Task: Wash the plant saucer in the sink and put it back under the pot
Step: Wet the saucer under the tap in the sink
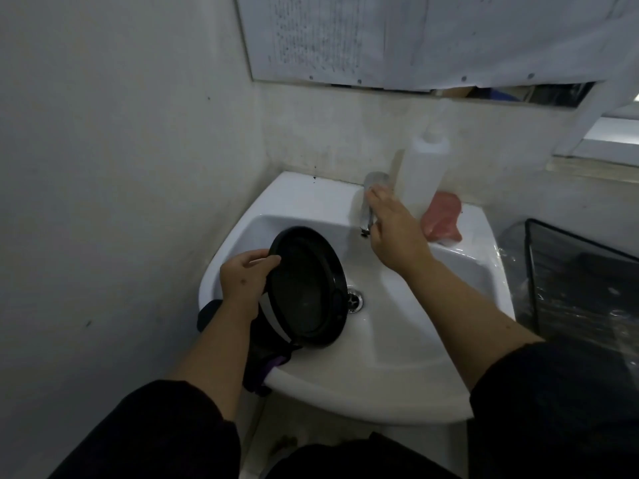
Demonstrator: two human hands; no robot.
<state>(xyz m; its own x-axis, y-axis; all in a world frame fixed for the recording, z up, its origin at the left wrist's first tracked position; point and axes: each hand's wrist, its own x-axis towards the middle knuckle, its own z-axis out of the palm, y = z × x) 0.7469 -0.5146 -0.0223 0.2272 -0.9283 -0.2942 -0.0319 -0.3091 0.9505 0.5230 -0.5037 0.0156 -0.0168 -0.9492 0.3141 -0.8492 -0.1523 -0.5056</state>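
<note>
The round black plant saucer stands tilted on edge in the white sink, its lower rim near the drain. My left hand grips the saucer's left rim, thumb over the edge. My right hand reaches to the chrome faucet at the back of the basin, its fingers resting on the faucet top. I see no water running. The pot is out of sight.
A white squeeze bottle and a pink sponge-like object sit at the sink's back right. A dark cloth hangs over the front left rim. A wall closes the left side. A dark plastic-covered object is at right.
</note>
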